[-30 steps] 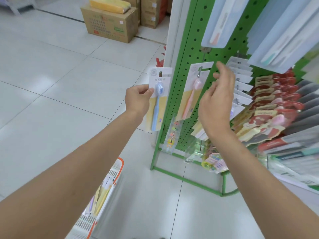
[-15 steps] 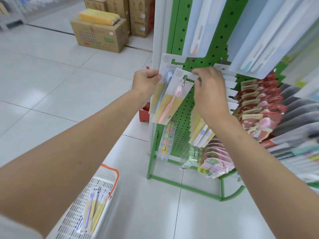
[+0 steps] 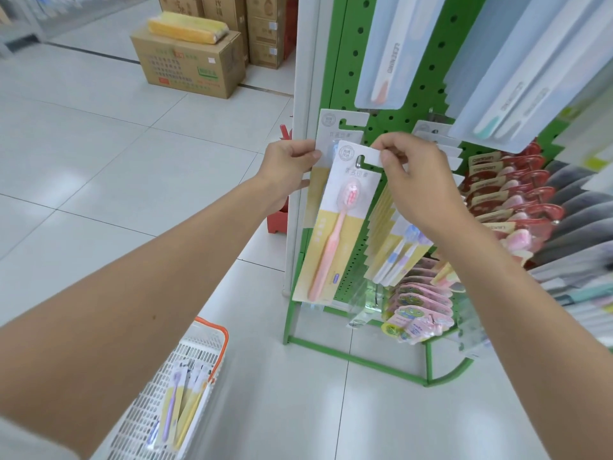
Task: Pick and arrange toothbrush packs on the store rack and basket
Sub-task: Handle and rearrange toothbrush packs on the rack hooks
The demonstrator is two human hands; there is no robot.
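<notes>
The step in hand looks like hanging stock on the green perforated metal rack (image 3: 345, 61). Just right of the frame's centre, the right hand (image 3: 418, 184) has its fingers clamped on the upper right corner of a pink toothbrush pack (image 3: 335, 234), a white and yellow card with a clear blister. The pinch is right beside the card's hanging slot. The tip of a metal peg (image 3: 360, 159) shows through that slot, so the pack seems to be on the hook.

The left hand (image 3: 288, 171), at centre frame, has its fingers curled round the left edge of a second card pack (image 3: 335, 131). It sits directly behind the pink one, with only its white header and left margin showing.

The pink pack's long axis runs nearly top to bottom of the frame, leaning so that its foot swings toward the lower left. The brush head points up under the header and the handle points down.

The next move probably calls for pushing this pack back along the peg. The hidden pack's slot must then be lined up with the peg tip, which asks for a level header.

At lower left, a white plastic basket with an orange rim (image 3: 212, 330) stands on the floor, with more packs inside.
</notes>
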